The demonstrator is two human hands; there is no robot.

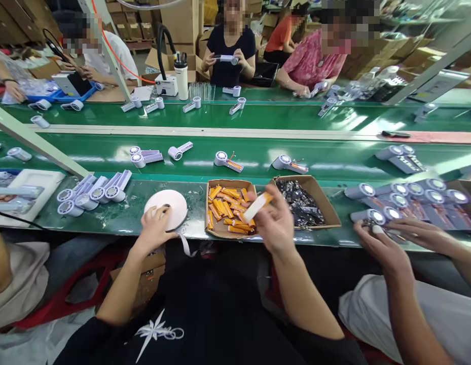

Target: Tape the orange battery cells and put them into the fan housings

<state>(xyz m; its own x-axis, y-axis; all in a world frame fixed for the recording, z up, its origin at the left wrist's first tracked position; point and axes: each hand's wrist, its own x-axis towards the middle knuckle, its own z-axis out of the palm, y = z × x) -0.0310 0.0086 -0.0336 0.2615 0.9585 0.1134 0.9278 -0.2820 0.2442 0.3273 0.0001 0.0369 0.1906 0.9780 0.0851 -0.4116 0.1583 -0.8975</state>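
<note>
My left hand (pixel 156 226) rests on the near left part of a round white roll of tape (pixel 176 207), its fingers apart. A loose end of tape (pixel 186 246) hangs over the table edge beside it. Raised over the right side of a cardboard box of orange battery-like pieces (pixel 224 233), my right hand (pixel 275 218) pinches an orange piece with a white strip (pixel 257 206) on it. Many orange pieces (pixel 229 207) fill that box. Just behind my right hand sits a second box (pixel 332 219) with small black parts (pixel 301 203).
White-purple fan bodies (pixel 96 195) lie on the bench at left, and more (pixel 413 190) at right beside a neighbour's hands (pixel 383 238). Several fan units rest on the green conveyor (pixel 246 147). A metal post (pixel 41 142) slants at left. People sit across the line.
</note>
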